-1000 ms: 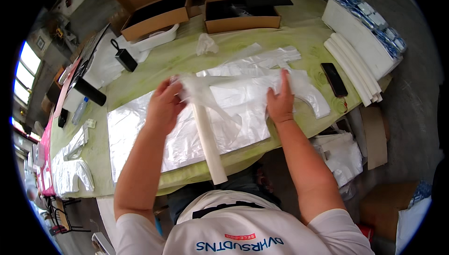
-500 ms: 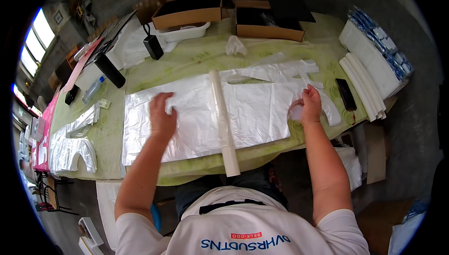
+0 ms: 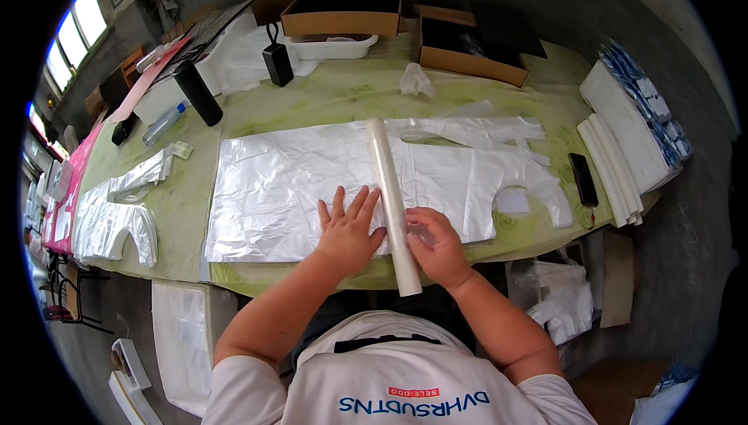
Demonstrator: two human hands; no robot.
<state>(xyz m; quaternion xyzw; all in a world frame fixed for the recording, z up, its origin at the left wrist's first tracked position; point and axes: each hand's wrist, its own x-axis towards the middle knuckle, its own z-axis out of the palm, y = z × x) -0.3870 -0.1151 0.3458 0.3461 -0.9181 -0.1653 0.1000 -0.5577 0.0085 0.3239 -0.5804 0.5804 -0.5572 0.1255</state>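
Observation:
A shiny, translucent white plastic apron (image 3: pixel 288 183) lies spread flat on the table, its straps and curved neck opening toward the right. Across its middle rests a pale tube (image 3: pixel 393 207), upper end pointing away and near end jutting over the table edge. My left hand (image 3: pixel 348 230) lies flat on the plastic with fingers spread, its fingertips close against the tube's left side. On the other side of the tube is my right hand (image 3: pixel 440 250), fingers loosely curved and thumb apart, near or touching it. I see nothing held in either hand.
Another folded plastic piece (image 3: pixel 117 218) lies at the left. Toward the back stand a black cylinder (image 3: pixel 199 94), a black box with a strap (image 3: pixel 277 65) and open cartons (image 3: pixel 467 63). At the right are a phone (image 3: pixel 582 179), white rolls (image 3: pixel 608 168) and stacked packets (image 3: pixel 635 113).
Both hands have moved inward to the tube, the left rightward and the right leftward from the neck opening. The right hand has let go of the plastic edge there.

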